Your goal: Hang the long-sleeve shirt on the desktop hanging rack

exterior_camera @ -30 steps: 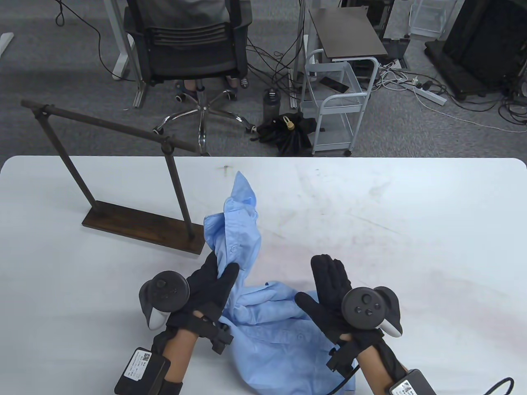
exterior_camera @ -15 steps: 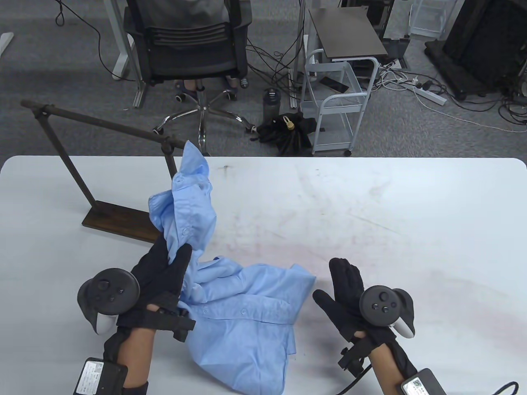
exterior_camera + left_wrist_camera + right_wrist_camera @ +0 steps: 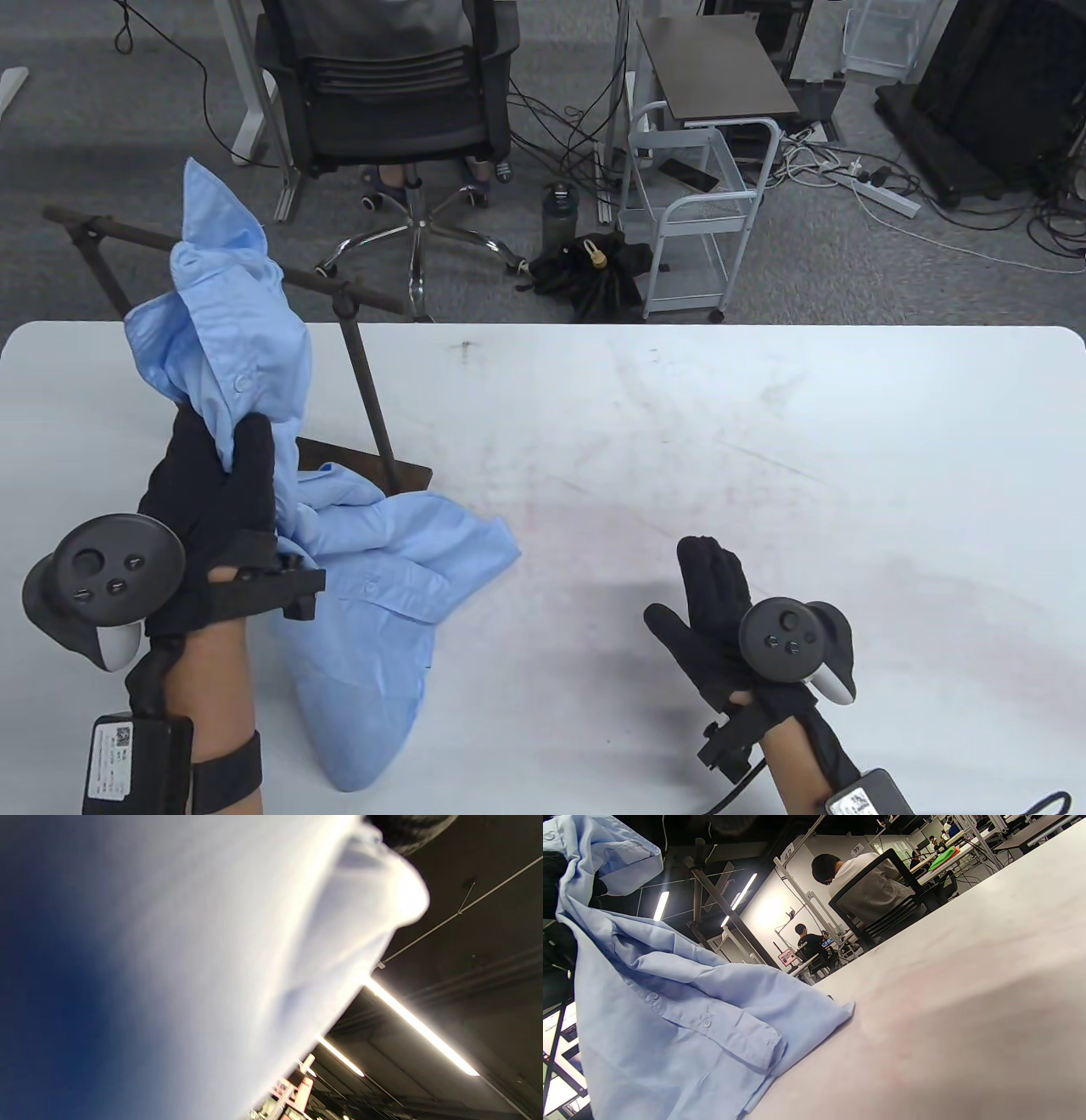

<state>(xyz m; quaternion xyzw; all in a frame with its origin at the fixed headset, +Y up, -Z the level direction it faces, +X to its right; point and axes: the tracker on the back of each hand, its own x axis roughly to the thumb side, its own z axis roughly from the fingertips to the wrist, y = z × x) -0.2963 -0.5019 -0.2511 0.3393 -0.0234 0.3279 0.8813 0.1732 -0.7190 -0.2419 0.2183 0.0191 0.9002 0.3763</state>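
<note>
A light blue long-sleeve shirt (image 3: 373, 586) hangs from my left hand (image 3: 222, 471), which grips a bunched part of it and holds it up in front of the dark metal hanging rack (image 3: 361, 373) at the table's left. The shirt's lower part trails on the table and its top edge rises past the rack's bar. The shirt fills the left wrist view (image 3: 191, 963), blurred. In the right wrist view the shirt (image 3: 670, 1014) drapes onto the table. My right hand (image 3: 708, 607) is open and empty, resting flat on the table, apart from the shirt.
The white table (image 3: 764, 441) reaches to the right and back. The rack's wooden base (image 3: 407, 471) sits at the left, partly covered by the shirt. Beyond the far edge are an office chair (image 3: 390, 110) and a white cart (image 3: 704, 212).
My left hand has lifted the shirt up and to the left, from the table's middle to in front of the rack. My right hand came off the shirt and moved slightly right.
</note>
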